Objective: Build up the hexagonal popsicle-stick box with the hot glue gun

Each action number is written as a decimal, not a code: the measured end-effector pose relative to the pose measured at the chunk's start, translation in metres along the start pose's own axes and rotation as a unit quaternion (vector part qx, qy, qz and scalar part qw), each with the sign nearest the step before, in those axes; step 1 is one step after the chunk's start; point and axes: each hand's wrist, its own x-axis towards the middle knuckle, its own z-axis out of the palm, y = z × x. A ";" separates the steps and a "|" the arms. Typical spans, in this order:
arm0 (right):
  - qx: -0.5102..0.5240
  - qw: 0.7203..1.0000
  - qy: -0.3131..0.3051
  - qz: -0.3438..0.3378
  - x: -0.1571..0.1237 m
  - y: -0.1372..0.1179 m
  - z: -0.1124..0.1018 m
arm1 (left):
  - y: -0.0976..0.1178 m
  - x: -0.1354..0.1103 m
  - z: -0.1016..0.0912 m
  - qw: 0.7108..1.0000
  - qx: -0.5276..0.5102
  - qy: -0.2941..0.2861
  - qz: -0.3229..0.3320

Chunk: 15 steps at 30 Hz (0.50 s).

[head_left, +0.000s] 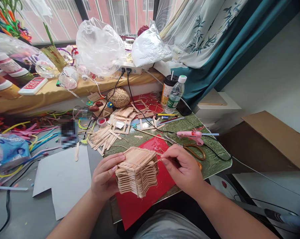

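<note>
A small box built of stacked popsicle sticks (pixel 137 174) is held above a red sheet (pixel 150 204), its flat top facing up and twine running along its edges. My left hand (pixel 106 176) grips its left side, fingers on the top edge and side. At the box's right corner, my right hand (pixel 181 167) pinches a thin strand of twine (pixel 159 160) between thumb and forefinger. The strand leads to the box's edge. Brown-handled scissors (pixel 196 152) lie just beyond my right hand, partly hidden by it.
A pink glue gun (pixel 192 135) rests at the table's right with its cord trailing. Loose popsicle sticks (pixel 103 137) and a ball of twine (pixel 119 97) lie behind the box. A water bottle (pixel 175 94) and a cup (pixel 167 89) stand at the back. Grey card (pixel 65 176) lies left.
</note>
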 end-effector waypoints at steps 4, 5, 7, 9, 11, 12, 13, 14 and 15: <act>-0.002 1.000 -0.005 0.011 0.000 0.002 0.001 | 0.003 0.004 0.001 1.000 -0.011 -0.005 0.011; 0.000 1.000 -0.008 0.012 0.000 0.003 0.003 | 0.003 0.004 0.001 1.000 -0.011 -0.004 0.011; 0.008 1.000 -0.014 0.013 -0.001 0.005 0.005 | 0.003 0.004 0.001 1.000 -0.013 -0.005 0.011; 0.023 0.999 -0.013 0.021 -0.003 0.009 0.008 | 0.004 0.002 0.002 1.000 -0.021 0.003 0.003; 0.045 0.998 -0.008 0.042 -0.004 0.013 0.011 | 0.005 0.000 0.004 0.999 -0.034 0.029 -0.021; 0.059 0.997 -0.005 0.054 -0.005 0.016 0.013 | 0.005 0.000 0.005 0.998 -0.041 0.043 -0.037; 0.074 0.995 -0.004 0.066 -0.005 0.018 0.014 | 0.006 0.000 0.006 0.996 -0.048 0.056 -0.049; 0.091 0.993 -0.005 0.078 -0.006 0.020 0.015 | 0.007 0.000 0.007 0.995 -0.055 0.065 -0.059; 0.108 0.990 -0.008 0.090 -0.006 0.021 0.016 | 0.008 0.001 0.007 0.993 -0.063 0.071 -0.064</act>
